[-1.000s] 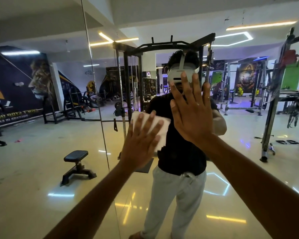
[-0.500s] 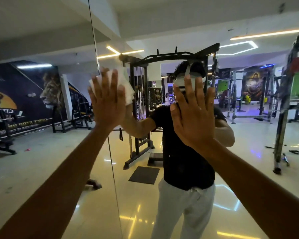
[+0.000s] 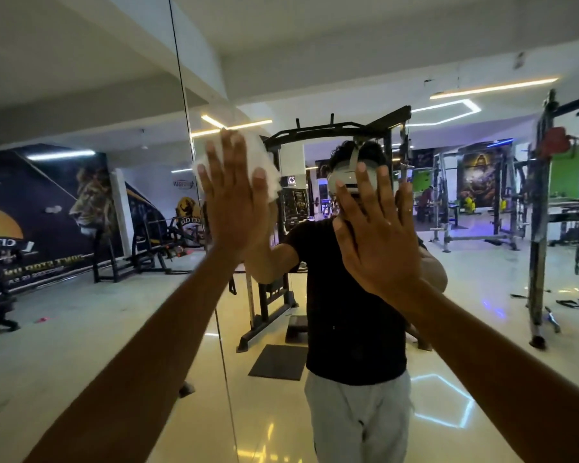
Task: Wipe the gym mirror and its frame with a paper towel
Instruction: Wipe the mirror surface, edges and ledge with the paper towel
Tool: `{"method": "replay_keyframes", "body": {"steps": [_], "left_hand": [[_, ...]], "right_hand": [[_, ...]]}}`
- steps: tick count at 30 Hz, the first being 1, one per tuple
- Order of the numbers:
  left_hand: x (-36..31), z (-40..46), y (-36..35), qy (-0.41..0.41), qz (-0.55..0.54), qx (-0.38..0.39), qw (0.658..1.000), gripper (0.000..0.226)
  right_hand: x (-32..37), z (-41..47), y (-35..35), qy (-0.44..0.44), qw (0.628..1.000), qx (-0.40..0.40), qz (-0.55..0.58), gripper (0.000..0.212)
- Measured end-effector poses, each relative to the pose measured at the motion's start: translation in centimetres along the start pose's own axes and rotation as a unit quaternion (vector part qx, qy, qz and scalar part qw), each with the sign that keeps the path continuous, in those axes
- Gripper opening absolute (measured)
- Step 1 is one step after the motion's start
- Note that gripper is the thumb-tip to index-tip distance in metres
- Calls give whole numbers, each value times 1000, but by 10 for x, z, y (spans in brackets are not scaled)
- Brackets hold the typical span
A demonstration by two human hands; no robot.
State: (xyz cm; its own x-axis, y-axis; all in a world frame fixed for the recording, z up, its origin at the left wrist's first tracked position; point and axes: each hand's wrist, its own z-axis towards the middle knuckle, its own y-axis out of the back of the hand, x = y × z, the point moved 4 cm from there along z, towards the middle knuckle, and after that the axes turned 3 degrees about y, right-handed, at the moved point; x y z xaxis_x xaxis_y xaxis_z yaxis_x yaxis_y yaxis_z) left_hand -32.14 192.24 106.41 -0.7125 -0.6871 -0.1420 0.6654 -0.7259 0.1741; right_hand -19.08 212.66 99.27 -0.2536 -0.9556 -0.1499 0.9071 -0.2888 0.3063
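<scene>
Left hand (image 3: 236, 195): fingers spread flat, pressing the paper towel (image 3: 264, 163) against the mirror (image 3: 81, 329), just right of its vertical seam (image 3: 194, 168). Right hand (image 3: 378, 235): spread, palm on glass, bare. Unwiped glass lies outward; left hand nearer the seam.

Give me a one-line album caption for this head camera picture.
Left hand presses a crumpled white paper towel against the large gym wall mirror; right hand lies flat on it.
</scene>
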Motion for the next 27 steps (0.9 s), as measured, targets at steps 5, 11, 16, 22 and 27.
{"method": "replay_keyframes", "body": {"steps": [5,11,16,22,27], "left_hand": [[-39,-75,-24,-250,5,133,959,64],[-2,16,-6,13,6,12,1000,64],[-90,-79,-31,-237,-2,132,962,65],[-59,-14,-22,-25,-2,39,999,63],[-173,-106,-45,-133,2,105,985,63]], "right_hand": [[-6,-3,8,6,1000,4,15,66],[-37,-20,33,-45,999,1,-4,68],[-56,-30,42,-63,998,21,-23,69],[-92,-43,53,-45,998,25,-28,70],[-119,-49,55,-27,999,37,-16,68]]}}
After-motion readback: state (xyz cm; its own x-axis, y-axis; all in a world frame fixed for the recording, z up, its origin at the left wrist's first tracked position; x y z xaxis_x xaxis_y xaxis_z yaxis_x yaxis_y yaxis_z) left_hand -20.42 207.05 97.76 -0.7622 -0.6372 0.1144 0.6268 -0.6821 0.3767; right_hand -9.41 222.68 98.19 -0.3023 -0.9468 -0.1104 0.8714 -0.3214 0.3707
